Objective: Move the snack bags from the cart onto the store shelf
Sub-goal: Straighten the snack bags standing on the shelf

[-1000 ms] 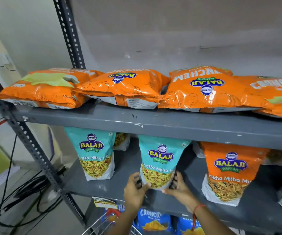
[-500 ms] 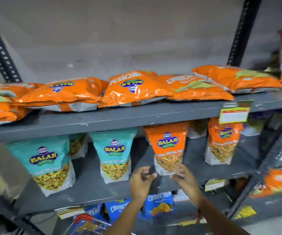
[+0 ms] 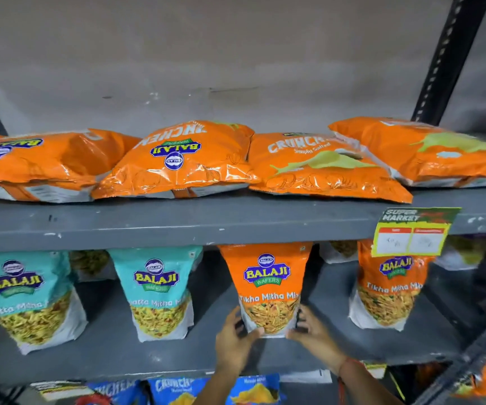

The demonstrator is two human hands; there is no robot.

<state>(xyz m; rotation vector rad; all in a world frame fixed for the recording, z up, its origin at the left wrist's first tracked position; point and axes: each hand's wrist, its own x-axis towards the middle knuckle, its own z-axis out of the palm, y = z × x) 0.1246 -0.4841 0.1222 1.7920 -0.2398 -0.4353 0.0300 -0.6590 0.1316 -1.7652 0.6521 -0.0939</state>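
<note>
An orange Tikha Mitha Mix bag [image 3: 268, 282] stands upright on the grey middle shelf [image 3: 113, 352]. My left hand [image 3: 235, 343] presses its lower left corner and my right hand [image 3: 313, 334] its lower right corner, so both hold the bag at its base. Two teal Khatta Mitha bags [image 3: 159, 290] [image 3: 28, 296] stand to its left. Another orange mix bag [image 3: 388, 290] stands to its right. The cart's red handle [image 3: 89, 400] barely shows at the bottom edge.
Several orange Crunchem bags [image 3: 177, 159] lie flat on the upper shelf [image 3: 206, 223]. A yellow price tag [image 3: 411, 235] hangs from that shelf's edge at the right. Blue Crunchem bags [image 3: 177, 388] stand below. A black upright post [image 3: 446, 54] bounds the shelf on the right.
My hands let go of the middle teal bag, moved right, and now grip the base of the orange Tikha Mitha Mix bag. The view shifted right.
</note>
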